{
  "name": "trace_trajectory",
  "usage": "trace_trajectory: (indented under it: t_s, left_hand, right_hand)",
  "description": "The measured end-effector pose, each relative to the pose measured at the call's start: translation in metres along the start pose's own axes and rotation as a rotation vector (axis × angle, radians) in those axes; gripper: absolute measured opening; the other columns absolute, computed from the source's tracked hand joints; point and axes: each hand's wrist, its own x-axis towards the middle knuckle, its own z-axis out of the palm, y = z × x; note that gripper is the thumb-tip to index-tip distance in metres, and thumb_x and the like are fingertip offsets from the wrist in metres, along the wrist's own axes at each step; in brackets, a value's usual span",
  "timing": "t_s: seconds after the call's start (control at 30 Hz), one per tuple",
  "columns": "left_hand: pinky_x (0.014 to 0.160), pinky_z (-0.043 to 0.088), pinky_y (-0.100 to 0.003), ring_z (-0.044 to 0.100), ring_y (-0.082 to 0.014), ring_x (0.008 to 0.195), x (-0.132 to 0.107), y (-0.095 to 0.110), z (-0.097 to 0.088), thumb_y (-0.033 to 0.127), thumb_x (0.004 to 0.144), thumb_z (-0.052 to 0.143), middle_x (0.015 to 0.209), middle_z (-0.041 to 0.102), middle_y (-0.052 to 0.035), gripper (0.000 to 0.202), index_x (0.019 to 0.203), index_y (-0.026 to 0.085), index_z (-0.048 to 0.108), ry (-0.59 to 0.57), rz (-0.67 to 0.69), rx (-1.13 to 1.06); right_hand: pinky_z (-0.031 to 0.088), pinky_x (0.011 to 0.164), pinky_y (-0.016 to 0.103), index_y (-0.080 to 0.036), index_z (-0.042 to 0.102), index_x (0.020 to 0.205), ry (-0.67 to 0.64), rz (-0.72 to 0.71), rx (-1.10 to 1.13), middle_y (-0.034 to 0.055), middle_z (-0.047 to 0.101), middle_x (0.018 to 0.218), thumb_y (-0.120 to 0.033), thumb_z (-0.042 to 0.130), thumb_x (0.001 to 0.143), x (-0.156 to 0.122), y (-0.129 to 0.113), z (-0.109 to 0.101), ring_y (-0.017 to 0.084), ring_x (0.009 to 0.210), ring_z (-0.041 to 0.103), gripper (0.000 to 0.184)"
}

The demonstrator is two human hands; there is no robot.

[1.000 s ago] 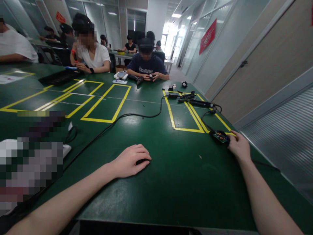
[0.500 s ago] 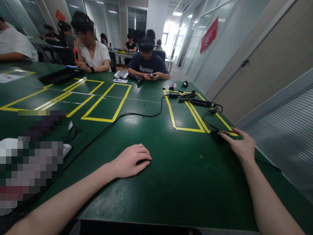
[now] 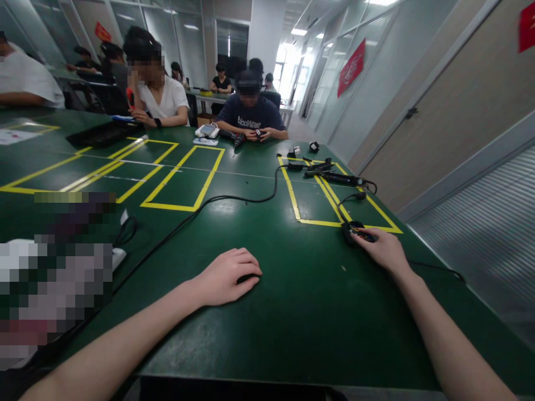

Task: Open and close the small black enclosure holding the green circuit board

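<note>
My left hand [image 3: 232,277] rests palm down on the green table [image 3: 267,328], fingers loosely bent and thumb apart, with nothing seen in it. At the right, my right hand [image 3: 387,248] grips a black, open-topped device [image 3: 358,231] between thumb and fingers. Small coloured wires show inside the device, and a black cable [image 3: 343,209] runs from its far side. It is at the near edge of a yellow tape outline; whether it touches the table is unclear. My fingers hide part of it.
Beyond the device lie a black rod-like tool [image 3: 343,178] and other black parts. A long black cord [image 3: 225,196] crosses the table. Blurred-out items [image 3: 62,278] are at the left. Co-workers sit opposite, one behind a power drill [image 3: 239,140].
My right hand has moved left with the black device, drawing it away from the table's right side. My left hand stays nearly where it was. The view has shifted slightly.
</note>
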Motion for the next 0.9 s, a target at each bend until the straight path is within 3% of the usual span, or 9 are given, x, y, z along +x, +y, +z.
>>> trace_trajectory:
  t_s: [0.1,0.27,0.37,0.43,0.5,0.7,0.8,0.9]
  left_hand:
    - [0.091,0.053,-0.034,0.067,-0.0208,0.103,0.0,0.001,0.0,0.024,0.102,0.056,0.108,0.075,-0.0061,0.019,0.105,0.02,0.074,-0.012,0.002,0.004]
    - [0.088,0.052,-0.034,0.067,-0.0194,0.095,0.001,0.004,0.001,0.024,0.103,0.052,0.101,0.074,-0.0061,0.021,0.098,0.019,0.072,0.007,0.012,0.002]
    - [0.076,0.05,-0.032,0.062,-0.018,0.081,0.001,0.007,0.001,0.028,0.101,0.053,0.083,0.069,-0.0045,0.023,0.084,0.018,0.065,0.088,0.036,-0.029]
    - [0.07,0.047,-0.032,0.058,-0.0184,0.077,0.001,0.009,0.0,0.035,0.098,0.058,0.078,0.065,-0.004,0.026,0.078,0.019,0.058,0.174,0.032,-0.039]
    - [0.068,0.044,-0.032,0.056,-0.0189,0.077,0.001,0.01,-0.002,0.043,0.094,0.064,0.078,0.062,-0.0033,0.03,0.078,0.02,0.054,0.199,0.021,-0.039]
    - [0.081,0.047,-0.034,0.063,-0.0205,0.085,0.001,0.002,-0.003,0.05,0.082,0.08,0.089,0.066,-0.002,0.039,0.093,0.02,0.059,0.009,-0.036,0.005]
    - [0.095,0.048,-0.039,0.066,-0.0253,0.103,0.001,-0.002,-0.002,0.044,0.081,0.082,0.108,0.071,-0.0065,0.043,0.11,0.019,0.064,-0.005,-0.051,0.029]
    - [0.113,0.044,-0.047,0.064,-0.0293,0.121,0.001,-0.003,0.0,0.046,0.081,0.083,0.128,0.07,-0.0106,0.062,0.132,0.02,0.06,-0.012,-0.046,0.056]
  right_hand:
    - [0.06,0.073,0.039,-0.021,0.082,0.095,-0.105,-0.128,0.107,0.0118,0.08,0.099,-0.054,0.068,0.081,-0.011,-0.051,0.007,0.031,0.088,0.075,0.039]
    - [0.061,0.086,0.037,-0.021,0.078,0.108,-0.426,-0.544,0.427,0.0079,0.078,0.106,-0.033,0.073,0.086,-0.047,-0.152,0.012,0.024,0.095,0.075,0.026]
    - [0.06,0.086,0.032,-0.021,0.077,0.11,-0.579,-0.757,0.543,0.0073,0.077,0.109,-0.025,0.076,0.085,-0.071,-0.2,0.014,0.021,0.094,0.075,0.025]
    - [0.059,0.085,0.029,-0.022,0.076,0.11,-0.63,-0.854,0.591,0.0057,0.076,0.109,-0.024,0.078,0.084,-0.085,-0.219,0.019,0.02,0.095,0.075,0.027]
    - [0.059,0.082,0.027,-0.022,0.075,0.11,-0.594,-0.908,0.598,0.0055,0.076,0.109,-0.024,0.078,0.083,-0.095,-0.227,0.025,0.019,0.095,0.075,0.027]
    - [0.056,0.057,0.027,-0.018,0.067,0.124,-0.228,-1.042,0.465,0.0095,0.078,0.101,-0.032,0.065,0.093,-0.1,-0.215,0.031,0.019,0.073,0.075,0.034]
    - [0.058,0.061,0.026,-0.019,0.062,0.132,-0.15,-1.023,0.478,0.0089,0.079,0.101,-0.032,0.062,0.097,-0.094,-0.212,0.026,0.018,0.077,0.077,0.037]
    - [0.061,0.068,0.026,-0.022,0.06,0.136,-0.157,-0.999,0.501,0.0082,0.08,0.105,-0.032,0.064,0.097,-0.09,-0.212,0.023,0.019,0.085,0.079,0.04]
